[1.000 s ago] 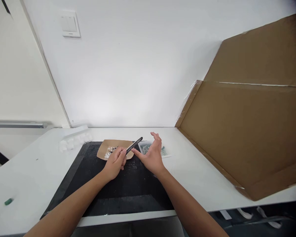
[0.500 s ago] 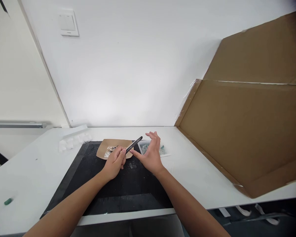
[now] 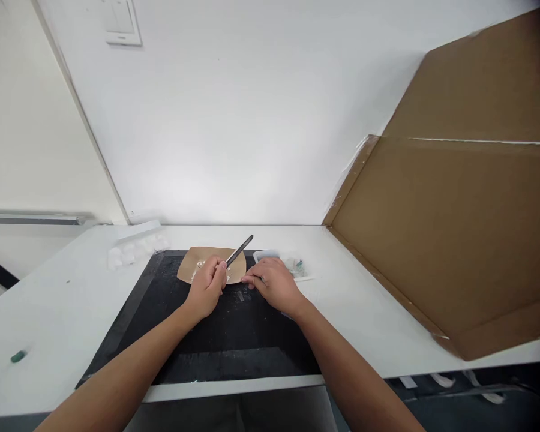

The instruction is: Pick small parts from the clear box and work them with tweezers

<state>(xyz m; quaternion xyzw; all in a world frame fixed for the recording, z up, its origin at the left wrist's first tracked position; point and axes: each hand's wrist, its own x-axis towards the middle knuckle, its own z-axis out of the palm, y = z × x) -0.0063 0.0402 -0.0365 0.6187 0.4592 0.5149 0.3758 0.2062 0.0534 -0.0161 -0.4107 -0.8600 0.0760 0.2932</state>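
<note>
My left hand (image 3: 208,285) is closed around a slim dark pen-like tool (image 3: 242,247), whose far end points up and to the right. Under and behind that hand sits a shallow brown cardboard tray (image 3: 188,264) with small white pieces in it, partly covered by my fingers. My right hand (image 3: 274,283) is closed in a pinch just right of the tray's edge. Whatever is between its fingertips is too small to make out. Beyond the right hand stands a white tray (image 3: 263,254) with small clear and greenish pieces (image 3: 297,265), partly hidden by the hand.
A black mat (image 3: 225,342) lies on the white table (image 3: 63,318). Clear and white plastic packaging (image 3: 139,246) is at the back left, and a small green piece (image 3: 17,356) at the front left. A large cardboard sheet (image 3: 454,240) leans at the right.
My right hand has gone from spread fingers to a pinch and has lowered beside the brown tray. The left hand still grips the dark tool. The view has shifted slightly.
</note>
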